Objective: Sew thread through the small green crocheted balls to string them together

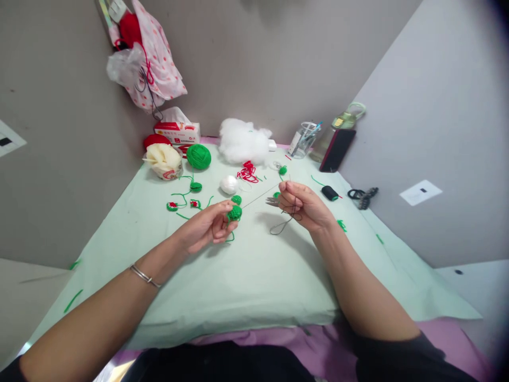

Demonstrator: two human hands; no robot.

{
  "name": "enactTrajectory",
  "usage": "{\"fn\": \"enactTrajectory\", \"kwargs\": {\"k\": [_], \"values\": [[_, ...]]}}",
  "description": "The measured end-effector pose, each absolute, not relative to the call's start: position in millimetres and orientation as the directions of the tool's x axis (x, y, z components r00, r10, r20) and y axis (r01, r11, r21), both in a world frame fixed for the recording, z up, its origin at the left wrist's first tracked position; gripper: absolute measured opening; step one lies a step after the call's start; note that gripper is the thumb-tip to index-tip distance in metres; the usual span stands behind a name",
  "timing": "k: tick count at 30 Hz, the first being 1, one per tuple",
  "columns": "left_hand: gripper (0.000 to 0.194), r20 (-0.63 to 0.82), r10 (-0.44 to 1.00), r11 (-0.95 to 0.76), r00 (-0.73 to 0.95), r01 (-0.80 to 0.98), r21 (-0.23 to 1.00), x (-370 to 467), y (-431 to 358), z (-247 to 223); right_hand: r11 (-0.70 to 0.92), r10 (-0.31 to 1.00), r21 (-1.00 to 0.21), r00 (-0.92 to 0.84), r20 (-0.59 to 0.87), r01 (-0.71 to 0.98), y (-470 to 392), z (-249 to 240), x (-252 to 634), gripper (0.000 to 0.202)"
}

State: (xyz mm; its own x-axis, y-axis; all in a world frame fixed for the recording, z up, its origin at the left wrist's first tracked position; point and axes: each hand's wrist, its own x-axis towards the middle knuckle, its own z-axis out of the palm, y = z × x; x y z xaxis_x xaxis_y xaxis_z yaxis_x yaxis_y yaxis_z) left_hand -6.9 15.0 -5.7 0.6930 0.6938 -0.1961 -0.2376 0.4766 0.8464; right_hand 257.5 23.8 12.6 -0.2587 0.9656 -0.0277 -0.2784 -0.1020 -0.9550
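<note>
My left hand [212, 225] is closed on a small round green crocheted piece [235, 213], pinched between thumb and fingers. Another green crocheted ball [236, 200] shows just behind it. From the held piece a thin dark thread [260, 196] runs taut up to my right hand [302, 204], whose thumb and forefinger pinch it. Whether a needle is in that pinch I cannot make out. A loop of the same thread hangs below the right fingers. Metal scissor tips [272, 201] poke out beside that hand; the rest is hidden behind it.
Behind the hands are a white yarn ball [229, 184], red yarn [247, 172], white stuffing [244, 142] and a green yarn ball [199, 156]. Right lie a black thread spool [330, 192], a phone [338, 150] against a bottle, and a pen jar [304, 140]. Small crocheted pieces [172, 206] lie left.
</note>
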Motion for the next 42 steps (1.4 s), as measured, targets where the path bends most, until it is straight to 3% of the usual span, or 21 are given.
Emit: {"fn": "enactTrajectory", "kwargs": {"k": [6,11,14,17,19,21,23,27,31,33,36,39,42], "values": [[0.028,-0.265,0.669,0.561,0.695,-0.237,0.793,-10.5,16.3,-4.5,-0.104,0.958,-0.964,-0.286,-0.031,-0.244,18.7,22.0,265.1,0.023],[0.031,-0.262,0.699,0.535,0.666,-0.243,0.809,-12.8,14.9,-1.5,-0.035,0.963,-0.986,-0.269,0.011,-0.163,11.2,31.8,271.0,0.027],[0.021,-0.236,0.751,0.456,0.617,-0.226,0.861,-18.7,17.2,3.2,0.06,0.956,-0.978,-0.295,-0.001,0.198,7.0,36.9,280.7,0.034],[0.022,-0.152,0.829,0.314,0.537,-0.224,0.923,-26.9,21.2,9.2,0.133,0.989,-0.749,-0.137,0.057,0.65,6.5,39.5,292.6,0.033],[0.024,-0.109,0.856,0.24,0.505,-0.201,0.95,-31.5,23.7,12.0,0.112,0.979,-0.634,0.025,0.204,0.766,7.6,40.8,298.3,0.032],[0.023,-0.104,0.85,0.215,0.516,-0.16,0.963,-34.4,25.4,12.6,0.12,0.966,-0.669,0.069,0.249,0.733,7.5,43.1,299.9,0.035],[0.023,-0.114,0.82,0.218,0.56,-0.123,0.968,-35.7,26.5,11.2,0.172,0.978,-0.771,-0.011,0.21,0.613,5.0,46.0,297.0,0.04],[0.022,-0.121,0.812,0.229,0.571,-0.12,0.966,-35.7,28.4,7.6,0.242,0.927,-0.854,-0.369,0.064,0.461,-4.0,47.9,281.3,0.045],[0.025,-0.136,0.85,0.235,0.508,-0.135,0.963,-35.2,29.4,8.2,0.279,0.766,-0.816,-0.63,-0.128,0.506,-7.5,43.6,267.7,0.045],[0.027,-0.14,0.852,0.24,0.505,-0.139,0.961,-34.8,29.0,9.2,0.321,0.771,-0.771,-0.624,-0.124,0.55,-4.9,40.6,268.0,0.041],[0.028,-0.141,0.841,0.247,0.522,-0.137,0.959,-33.8,27.8,9.6,0.282,0.934,-0.628,-0.357,0.006,0.725,4.0,33.2,277.8,0.034],[0.028,-0.131,0.832,0.236,0.539,-0.132,0.963,-32.5,27.1,7.9,0.126,0.991,-0.332,-0.108,0.073,0.935,15.7,19.8,289.3,0.026],[0.029,-0.095,0.825,0.212,0.557,-0.149,0.966,-31.2,27.1,6.2,0.125,0.992,-0.098,-0.124,0.012,0.987,24.8,5.1,293.7,0.021]]}}
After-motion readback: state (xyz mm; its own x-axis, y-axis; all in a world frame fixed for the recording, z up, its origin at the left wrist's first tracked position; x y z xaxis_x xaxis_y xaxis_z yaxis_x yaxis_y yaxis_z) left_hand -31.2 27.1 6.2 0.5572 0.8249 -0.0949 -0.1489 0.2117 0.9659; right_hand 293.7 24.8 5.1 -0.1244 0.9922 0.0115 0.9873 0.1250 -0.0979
